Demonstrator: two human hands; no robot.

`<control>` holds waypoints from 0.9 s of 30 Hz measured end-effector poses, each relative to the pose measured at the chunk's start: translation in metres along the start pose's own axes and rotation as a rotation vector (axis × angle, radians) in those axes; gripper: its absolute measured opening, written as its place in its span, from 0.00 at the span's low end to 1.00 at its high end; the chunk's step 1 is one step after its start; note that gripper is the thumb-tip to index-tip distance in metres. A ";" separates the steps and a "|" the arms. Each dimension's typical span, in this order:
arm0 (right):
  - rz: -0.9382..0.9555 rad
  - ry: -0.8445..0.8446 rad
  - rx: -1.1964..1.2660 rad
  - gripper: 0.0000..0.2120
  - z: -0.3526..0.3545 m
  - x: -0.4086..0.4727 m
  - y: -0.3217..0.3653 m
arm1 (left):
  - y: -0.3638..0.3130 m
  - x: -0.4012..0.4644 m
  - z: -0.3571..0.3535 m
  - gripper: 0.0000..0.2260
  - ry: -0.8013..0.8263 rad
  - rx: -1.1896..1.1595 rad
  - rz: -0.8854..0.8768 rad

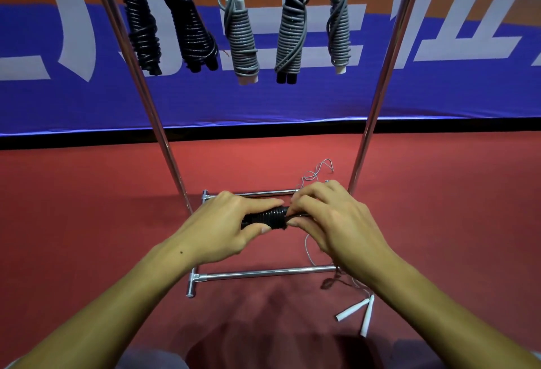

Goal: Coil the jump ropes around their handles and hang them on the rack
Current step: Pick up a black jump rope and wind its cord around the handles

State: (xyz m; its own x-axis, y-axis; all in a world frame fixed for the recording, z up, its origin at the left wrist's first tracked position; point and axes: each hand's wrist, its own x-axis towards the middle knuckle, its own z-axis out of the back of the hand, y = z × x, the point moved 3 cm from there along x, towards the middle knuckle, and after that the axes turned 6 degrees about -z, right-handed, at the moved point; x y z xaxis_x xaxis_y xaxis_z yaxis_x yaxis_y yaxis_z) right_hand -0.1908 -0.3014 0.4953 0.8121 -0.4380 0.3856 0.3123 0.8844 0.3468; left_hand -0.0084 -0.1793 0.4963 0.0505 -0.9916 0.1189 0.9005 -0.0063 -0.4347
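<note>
1. Your left hand (231, 219) grips one end of the black jump rope (268, 217), fingers curled over the top and thumb underneath, holding it level in front of you.
2. Your right hand (328, 216) pinches the rope cord at the other end of that bundle, fingertips pressed together right where the black coils stop.
3. That makes one rope in your hands, partly wound in tight turns around its handles; how many handles sit inside the coil cannot be told.
4. Below your hands stands the metal rack (263, 273): two slanted uprights and two low crossbars near the red floor (87, 207).
5. On the floor by your right forearm lies one loose rope with two white handles (355, 311), its thin pale cord (317, 171) trailing up past the rack's base and behind your right hand.
6. Up on the rack's top bar hang five coiled ropes in a row: two black ones (140, 26) at the left, then three grey ones (241, 34) to the right.
7. Behind the rack runs one blue banner (263, 99) with large white lettering.
</note>
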 end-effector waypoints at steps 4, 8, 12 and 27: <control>-0.082 0.113 0.110 0.09 -0.002 0.003 -0.015 | 0.000 -0.001 -0.005 0.23 0.117 -0.062 -0.030; -0.174 0.259 0.390 0.07 -0.001 0.010 -0.027 | -0.008 -0.001 0.000 0.23 0.164 -0.186 0.006; -0.229 0.340 0.496 0.04 0.003 0.010 -0.029 | -0.015 -0.001 0.002 0.23 0.203 -0.208 -0.012; -0.454 0.588 1.001 0.07 0.001 0.006 -0.033 | -0.018 -0.009 0.003 0.10 0.241 -0.398 -0.001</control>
State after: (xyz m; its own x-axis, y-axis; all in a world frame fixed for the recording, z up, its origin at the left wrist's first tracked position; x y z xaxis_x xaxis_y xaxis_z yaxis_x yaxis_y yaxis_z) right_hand -0.1964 -0.3335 0.4869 0.9072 -0.3044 -0.2905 0.3191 0.0480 0.9465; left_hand -0.0238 -0.1700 0.5053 -0.0941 -0.9930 -0.0708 0.6624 -0.0094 -0.7491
